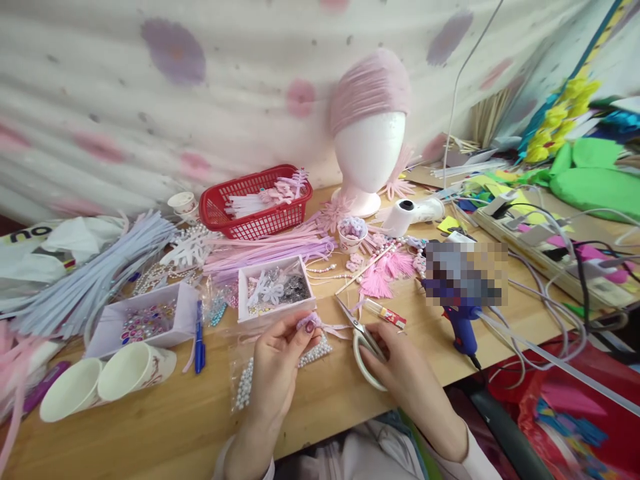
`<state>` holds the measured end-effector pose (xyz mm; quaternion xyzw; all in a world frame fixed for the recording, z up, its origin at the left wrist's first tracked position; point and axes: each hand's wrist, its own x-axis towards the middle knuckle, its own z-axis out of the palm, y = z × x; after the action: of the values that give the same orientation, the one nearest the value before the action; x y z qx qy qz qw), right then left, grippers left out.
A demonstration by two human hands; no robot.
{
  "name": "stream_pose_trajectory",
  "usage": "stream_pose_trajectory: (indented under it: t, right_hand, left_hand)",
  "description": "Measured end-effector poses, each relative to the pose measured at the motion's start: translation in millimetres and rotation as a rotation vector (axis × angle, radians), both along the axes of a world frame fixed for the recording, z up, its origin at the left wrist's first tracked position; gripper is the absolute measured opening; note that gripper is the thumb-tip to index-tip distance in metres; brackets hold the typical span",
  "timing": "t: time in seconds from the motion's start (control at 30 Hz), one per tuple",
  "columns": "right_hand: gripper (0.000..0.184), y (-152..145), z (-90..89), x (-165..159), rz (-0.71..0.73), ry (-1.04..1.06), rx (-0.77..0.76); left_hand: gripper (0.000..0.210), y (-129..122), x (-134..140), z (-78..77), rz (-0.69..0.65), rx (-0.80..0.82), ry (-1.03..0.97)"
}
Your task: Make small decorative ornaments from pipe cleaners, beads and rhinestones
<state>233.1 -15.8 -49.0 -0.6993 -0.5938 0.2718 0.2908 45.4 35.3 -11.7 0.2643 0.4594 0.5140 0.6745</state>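
My left hand (278, 363) pinches a small fuzzy lilac piece (309, 321) between thumb and fingertips; a thin pale ribbon trails from it to the right. Scissors (359, 331) with pale handles are in my right hand (406, 370), their blades pointing up and left over the table. Some of the right fingers are hidden behind the handle. Beneath the left hand lies a clear bag of white beads (245, 385). Just beyond the scissors rests a small clear tube with a red and yellow label (386, 315).
A blue glue gun (463, 330) and cables stand at right. A white foam head (370, 150) with a pink cap is at the back, beside a red basket (250, 225). Bead boxes (275, 293), paper cups (135, 373), a blue pen (199, 340) and pink tassels (385, 273) surround the hands.
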Motion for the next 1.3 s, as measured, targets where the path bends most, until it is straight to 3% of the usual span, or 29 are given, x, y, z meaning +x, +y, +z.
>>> stream_pose_trajectory:
  t: [0.1,0.23,0.33,0.43,0.67,0.87,1.17,1.3]
  right_hand:
    - [0.020,1,3.6,-1,0.097,-0.274,0.000]
    - [0.017,1,25.1,-5,0.129,-0.377,0.078]
    - [0.015,3,45.6,-19,0.101,-0.153,0.281]
    - [0.021,8,56.5,-43,0.164,0.181,0.405]
    - [0.008,16,50.8,-72,0.167,0.485,0.461]
    - [0.016,14,43.6,-63,0.233,0.460,0.517]
    - [0.013,12,35.1,-65,0.145,0.454,0.568]
    - [0.007,13,36.0,-63,0.199,0.530,0.460]
  left_hand:
    - [0.033,-1,-7,3.4,0.010,-0.042,-0.078]
    - [0.035,0,-16,7.9,-0.013,-0.118,-0.168]
    - [0.034,-2,-23,11.3,-0.070,-0.136,-0.206]
    - [0.030,-5,-30,13.8,-0.153,-0.125,-0.235]
    - [0.028,-9,-43,16.7,-0.292,-0.128,-0.281]
    - [0.031,-6,-44,19.1,-0.321,-0.175,-0.299]
    - [0.027,-5,-36,16.3,-0.344,-0.143,-0.330]
    - [0.026,-6,-35,15.4,-0.289,-0.106,-0.291]
